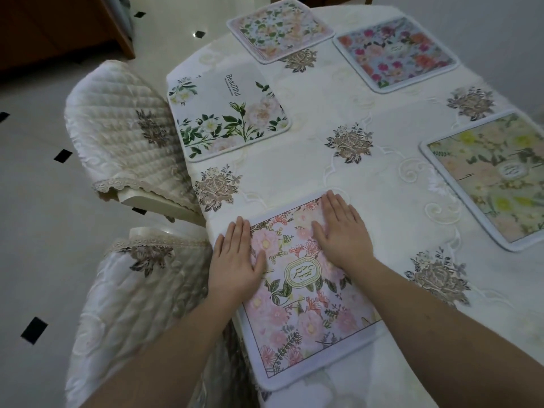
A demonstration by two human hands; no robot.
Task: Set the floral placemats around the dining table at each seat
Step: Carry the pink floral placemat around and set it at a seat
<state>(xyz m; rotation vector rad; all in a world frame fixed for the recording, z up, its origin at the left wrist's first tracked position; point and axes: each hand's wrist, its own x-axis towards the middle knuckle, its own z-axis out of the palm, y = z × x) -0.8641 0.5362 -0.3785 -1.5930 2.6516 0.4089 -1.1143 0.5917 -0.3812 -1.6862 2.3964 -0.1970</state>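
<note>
Both hands lay flat on the pink placemat (pixel 306 293) at the near tabletop (pixel 368 160) edge.
Left hand (pixel 235 257) pressed its left border, right hand (pixel 341 231) its far end; fingers straight, gripping nothing; its long axis ran away from the person.

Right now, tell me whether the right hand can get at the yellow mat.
Probably yes. The right hand lies flat on the pink mat, holding nothing, and only bare tablecloth lies between it and the yellow mat on its right.

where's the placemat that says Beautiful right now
On the table's left edge, beside the quilted chair, beyond the pink placemat under both hands.
</note>
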